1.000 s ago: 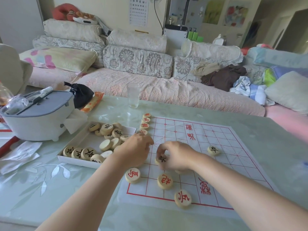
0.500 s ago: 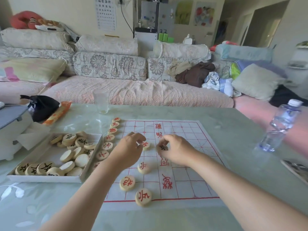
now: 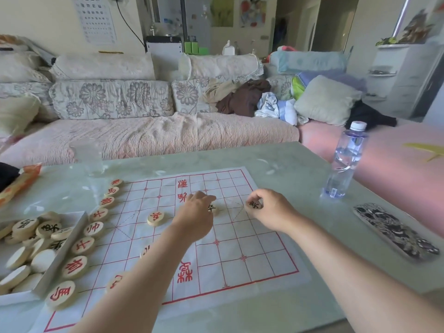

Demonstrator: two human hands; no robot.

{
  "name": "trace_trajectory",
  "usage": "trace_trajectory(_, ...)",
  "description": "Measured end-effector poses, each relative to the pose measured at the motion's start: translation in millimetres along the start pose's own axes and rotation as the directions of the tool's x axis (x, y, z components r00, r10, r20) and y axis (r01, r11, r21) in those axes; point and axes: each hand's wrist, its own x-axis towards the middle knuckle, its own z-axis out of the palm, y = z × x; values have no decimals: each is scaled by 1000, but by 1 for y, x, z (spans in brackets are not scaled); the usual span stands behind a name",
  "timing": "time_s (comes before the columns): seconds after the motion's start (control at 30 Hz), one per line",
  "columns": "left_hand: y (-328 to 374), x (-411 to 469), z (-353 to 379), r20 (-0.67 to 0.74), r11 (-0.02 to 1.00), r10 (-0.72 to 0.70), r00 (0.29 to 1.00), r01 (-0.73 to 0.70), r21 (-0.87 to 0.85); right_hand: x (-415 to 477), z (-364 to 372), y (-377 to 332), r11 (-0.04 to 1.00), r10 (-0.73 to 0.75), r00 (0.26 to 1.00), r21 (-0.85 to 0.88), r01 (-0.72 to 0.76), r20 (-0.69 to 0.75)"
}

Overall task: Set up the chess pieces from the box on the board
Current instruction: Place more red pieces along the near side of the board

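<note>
The right hand [image 3: 272, 210] pinches a black-lettered piece [image 3: 254, 205] at the right edge of the board [image 3: 240, 248]. The left hand [image 3: 193, 213], fingers curled, seems to pinch a second piece [image 3: 212, 209] mid-board. Both characters blur; the board's print is red.

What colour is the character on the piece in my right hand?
Black, on the round wooden piece; head view.

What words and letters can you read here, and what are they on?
"漢": chessboard.
"帅": red-marked piece beside the box; box.
"兵": red-marked piece mid-board.
Rows of turned "E": eye chart.
Water bottle label: too small.
Black-marked piece at the left hand, second black-marked piece in the right hand: partly covered, unreadable.
</note>
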Motion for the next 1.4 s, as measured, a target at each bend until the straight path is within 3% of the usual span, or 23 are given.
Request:
trace_trajectory(0.27,1,4,29,21,998,-59,998,58,24,-14,-16,36,998,52,997,-29,-50,59)
trace_trajectory(0.4,2,1,31,14,997,-60,998,59,43,-24,-22,35,996,41,989,-90,-28,143)
trace_trajectory(0.77,5,-4,30,4,995,-80,997,80,54,-27,-29,25,967,76,982,-254,-30,173)
trace_trajectory(1.1,-22,-23,-4,-168,997,-78,983,77,-17,-14,17,-54,982,-155,970,-82,173,186)
trace_trajectory(1.4,-112,-78,-68,-241,992,-118,963,123,5,-12,96,-159,952,-300,923,14,306,242)
